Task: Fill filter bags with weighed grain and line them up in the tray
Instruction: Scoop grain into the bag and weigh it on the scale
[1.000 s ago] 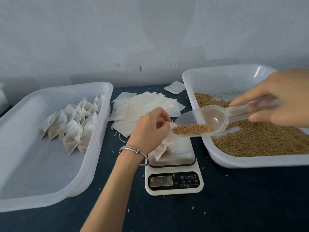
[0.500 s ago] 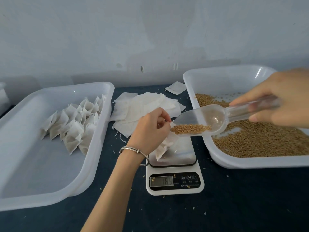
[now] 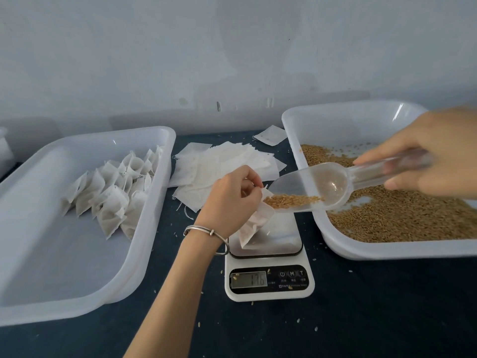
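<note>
Scale (image 3: 268, 270) at the near worktop (image 3: 361, 306) edge, display lit. Left hand (image 3: 229, 200) pinches the mouth of a bag (image 3: 254, 224) standing on its platform. Right hand (image 3: 438, 153) grips a scoop (image 3: 322, 187), its lip of grain (image 3: 289, 200) at the bag's mouth. Filled bags (image 3: 111, 192) lie in the left tray (image 3: 77, 293); between the trays, flat bags (image 3: 222, 164).

Place: looking like a small hand-packing workroom.
Wall: a bare, scuffed white wall (image 3: 232, 47) is running along the far side.
Surface: a dark surface (image 3: 374, 306) is carrying a digital scale (image 3: 268, 277), plastic trays (image 3: 160, 192) and loose grain (image 3: 402, 218).
</note>
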The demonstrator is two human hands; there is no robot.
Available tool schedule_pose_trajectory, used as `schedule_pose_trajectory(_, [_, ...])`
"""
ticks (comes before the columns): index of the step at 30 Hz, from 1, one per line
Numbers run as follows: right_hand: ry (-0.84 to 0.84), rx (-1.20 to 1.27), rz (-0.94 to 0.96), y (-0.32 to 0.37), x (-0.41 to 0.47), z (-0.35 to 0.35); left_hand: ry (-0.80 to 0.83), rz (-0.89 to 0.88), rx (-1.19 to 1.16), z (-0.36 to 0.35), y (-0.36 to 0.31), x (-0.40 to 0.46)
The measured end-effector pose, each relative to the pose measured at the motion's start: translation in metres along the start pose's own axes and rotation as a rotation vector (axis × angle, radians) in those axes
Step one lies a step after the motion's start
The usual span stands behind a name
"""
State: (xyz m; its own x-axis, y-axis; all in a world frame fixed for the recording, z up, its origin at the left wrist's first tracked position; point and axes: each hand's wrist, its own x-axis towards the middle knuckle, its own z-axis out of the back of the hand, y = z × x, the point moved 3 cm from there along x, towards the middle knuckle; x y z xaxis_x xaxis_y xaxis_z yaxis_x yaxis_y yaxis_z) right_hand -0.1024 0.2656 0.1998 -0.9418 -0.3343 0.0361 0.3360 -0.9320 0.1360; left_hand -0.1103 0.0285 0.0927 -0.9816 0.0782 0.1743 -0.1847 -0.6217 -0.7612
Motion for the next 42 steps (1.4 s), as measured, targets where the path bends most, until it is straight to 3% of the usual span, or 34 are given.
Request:
schedule_pose_trajectory(13, [0.008, 0.029, -0.097, -0.013, -0.006, -0.007, -0.016, 0.012, -0.004, -0.002, 0.004, 0.0])
schedule_pose_trajectory(18, [-0.009, 0.357, -0.203, -0.05, -0.021, -0.03, -0.063, -0.004, 0.014, -0.012, 0.001, 0.008])
schedule_pose_trajectory(22, [-0.09, 0.563, -0.417, -0.114, 0.006, -0.082, -0.037, -0.022, 0.012, -0.02, -0.001, 0.007])
schedule_pose_trajectory(25, [0.006, 0.505, -0.437, -0.158, 0.026, -0.125, -0.12, -0.018, -0.053, -0.01, 0.003, -0.003])
schedule_pose_trajectory(27, [-0.078, 0.467, -0.481, -0.17, 0.039, -0.126, -0.21, -0.017, -0.182, 0.004, 0.008, -0.016])
schedule_pose_trajectory(31, [-0.26, 0.413, -0.37, -0.15, 0.01, -0.117, -0.436, -0.016, -0.436, 0.026, 0.025, -0.058])
schedule_pose_trajectory(35, [-0.262, 0.444, -0.38, -0.112, 0.0, -0.113, -0.638, 0.066, -0.577, 0.023, 0.048, -0.095])
schedule_pose_trajectory(42, [-0.298, 0.437, -0.379, -0.082, 0.001, -0.118, -0.677, 0.124, -0.65, 0.004, 0.058, -0.11])
